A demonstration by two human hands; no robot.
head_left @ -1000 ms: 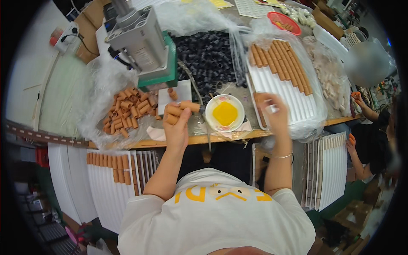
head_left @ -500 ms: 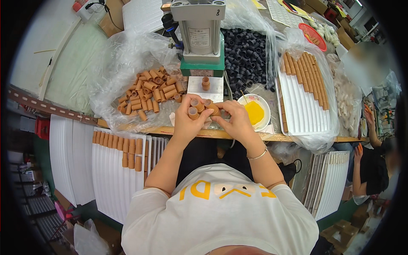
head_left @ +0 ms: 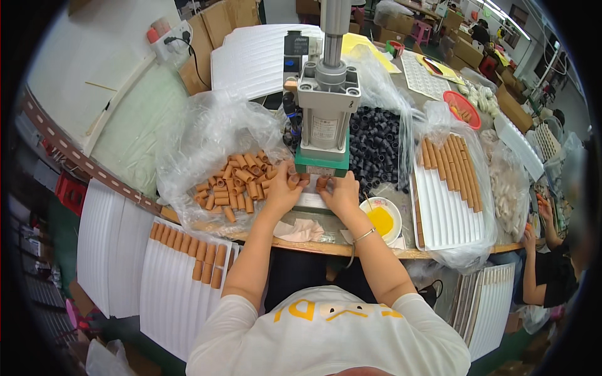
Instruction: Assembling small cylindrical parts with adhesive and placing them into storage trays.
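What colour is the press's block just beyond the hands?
The block is green, best seen in the head view.

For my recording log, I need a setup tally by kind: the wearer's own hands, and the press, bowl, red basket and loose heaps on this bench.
Hands: 2 (left hand, right hand)
Grey-and-green press: 1
White bowl: 1
Red basket: 1
Loose heaps: 2 (brown tubes, black pieces)
Total: 7
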